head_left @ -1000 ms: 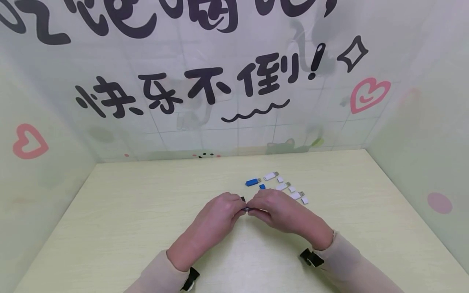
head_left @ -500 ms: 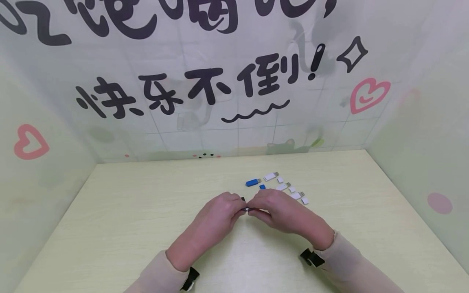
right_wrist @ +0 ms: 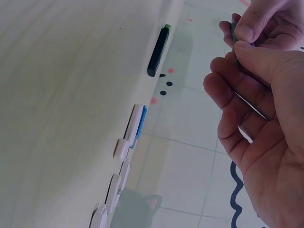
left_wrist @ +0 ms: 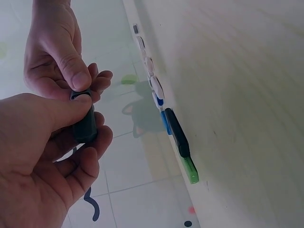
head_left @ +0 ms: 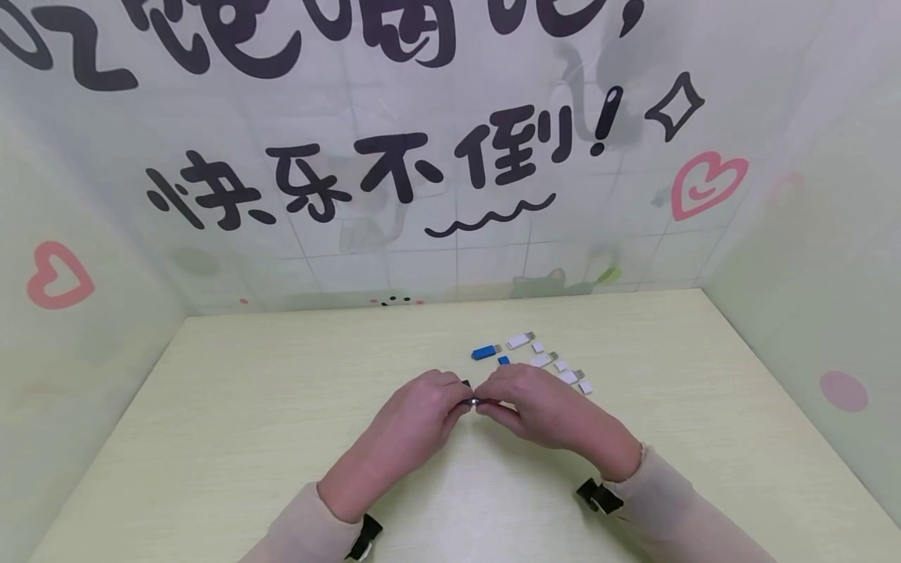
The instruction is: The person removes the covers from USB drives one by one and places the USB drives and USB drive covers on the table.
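My left hand [head_left: 422,403] and right hand [head_left: 528,399] meet tip to tip over the table. Between them they pinch a dark USB flash drive [left_wrist: 85,124], the left thumb lying along its body and the right thumb and fingers at its other end. A small silvery glint shows between the fingertips in the head view; the fingers hide the rest of that end. Just beyond the hands lies another black stick [left_wrist: 176,133], mostly hidden behind the left hand in the head view, with a green piece [left_wrist: 191,170] beside it.
Past the right hand, a blue USB flash drive [head_left: 486,352] and its blue cap [head_left: 504,360] lie on the pale table [head_left: 281,375]. White USB drives [head_left: 521,340] with loose white caps [head_left: 586,388] sit to their right. Printed walls [head_left: 394,266] enclose the table's back and sides.
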The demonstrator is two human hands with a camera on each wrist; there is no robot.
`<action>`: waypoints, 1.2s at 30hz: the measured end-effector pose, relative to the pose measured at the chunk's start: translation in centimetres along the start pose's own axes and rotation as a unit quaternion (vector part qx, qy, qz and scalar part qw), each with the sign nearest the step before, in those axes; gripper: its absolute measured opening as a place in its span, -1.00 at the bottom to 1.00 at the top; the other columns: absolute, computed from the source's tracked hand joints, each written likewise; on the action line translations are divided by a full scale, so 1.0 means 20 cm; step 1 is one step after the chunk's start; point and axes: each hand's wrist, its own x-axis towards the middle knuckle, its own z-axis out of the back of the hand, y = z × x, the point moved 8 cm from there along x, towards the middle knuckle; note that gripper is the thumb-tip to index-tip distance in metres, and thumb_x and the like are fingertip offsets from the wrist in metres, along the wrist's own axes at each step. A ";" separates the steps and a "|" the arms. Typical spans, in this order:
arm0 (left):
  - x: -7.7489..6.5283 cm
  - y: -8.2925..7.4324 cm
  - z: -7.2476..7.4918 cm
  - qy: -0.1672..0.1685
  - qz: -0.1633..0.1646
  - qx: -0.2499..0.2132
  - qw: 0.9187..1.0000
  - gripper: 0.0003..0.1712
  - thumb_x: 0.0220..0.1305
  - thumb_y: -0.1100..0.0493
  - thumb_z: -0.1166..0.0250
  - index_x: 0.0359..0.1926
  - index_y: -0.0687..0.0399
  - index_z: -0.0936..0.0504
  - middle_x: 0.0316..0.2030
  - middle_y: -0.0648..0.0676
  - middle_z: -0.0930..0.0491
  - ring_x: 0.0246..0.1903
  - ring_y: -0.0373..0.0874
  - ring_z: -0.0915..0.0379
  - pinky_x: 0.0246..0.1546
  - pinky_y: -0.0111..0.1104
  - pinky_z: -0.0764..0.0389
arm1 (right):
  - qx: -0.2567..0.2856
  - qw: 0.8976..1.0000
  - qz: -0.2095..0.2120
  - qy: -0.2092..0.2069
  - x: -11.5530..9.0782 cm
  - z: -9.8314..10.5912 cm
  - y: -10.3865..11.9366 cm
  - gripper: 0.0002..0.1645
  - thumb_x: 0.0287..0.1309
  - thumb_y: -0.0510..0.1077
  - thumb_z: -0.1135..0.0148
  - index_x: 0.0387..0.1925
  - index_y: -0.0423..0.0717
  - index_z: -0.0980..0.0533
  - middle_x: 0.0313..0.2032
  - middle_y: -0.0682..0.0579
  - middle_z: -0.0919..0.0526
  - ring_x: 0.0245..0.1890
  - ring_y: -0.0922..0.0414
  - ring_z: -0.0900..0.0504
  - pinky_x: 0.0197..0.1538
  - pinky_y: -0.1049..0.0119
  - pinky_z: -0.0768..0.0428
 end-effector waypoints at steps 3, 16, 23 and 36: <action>0.00 0.00 0.00 -0.003 0.004 0.000 1.000 -0.92 0.33 0.35 -0.49 -0.25 0.10 -0.78 -0.34 -0.06 -0.67 -0.32 -0.18 -0.55 -0.23 -0.37 -0.66 | -0.004 1.000 -0.007 0.001 0.00 0.00 0.00 -0.92 0.41 -0.21 -0.40 -0.13 -0.10 -0.75 -0.24 0.17 -0.77 -0.24 0.27 -0.67 -0.08 0.34 -0.66; -0.01 0.00 0.00 -0.003 0.011 0.001 1.000 -0.90 0.32 0.35 -0.49 -0.28 0.09 -0.76 -0.36 -0.06 -0.65 -0.34 -0.18 -0.53 -0.26 -0.38 -0.65 | 0.004 1.000 -0.027 0.010 0.01 0.00 -0.01 -0.91 0.44 -0.20 -0.38 -0.12 -0.10 -0.75 -0.23 0.17 -0.77 -0.27 0.29 -0.66 -0.11 0.35 -0.66; 0.00 0.01 0.00 0.001 0.014 -0.001 1.000 -0.89 0.31 0.35 -0.50 -0.30 0.08 -0.75 -0.38 -0.07 -0.63 -0.36 -0.19 -0.49 -0.28 -0.40 -0.64 | 0.004 1.000 -0.023 0.009 0.00 -0.01 -0.01 -0.91 0.44 -0.21 -0.38 -0.12 -0.11 -0.75 -0.24 0.17 -0.77 -0.27 0.29 -0.66 -0.10 0.35 -0.66; 0.00 0.00 0.01 -0.002 0.011 0.001 1.000 -0.89 0.31 0.36 -0.50 -0.31 0.09 -0.74 -0.38 -0.07 -0.64 -0.36 -0.19 -0.52 -0.27 -0.39 -0.64 | 0.005 1.000 -0.013 0.003 0.00 0.00 0.00 -0.92 0.42 -0.23 -0.40 -0.12 -0.12 -0.74 -0.24 0.16 -0.77 -0.28 0.29 -0.66 -0.12 0.38 -0.66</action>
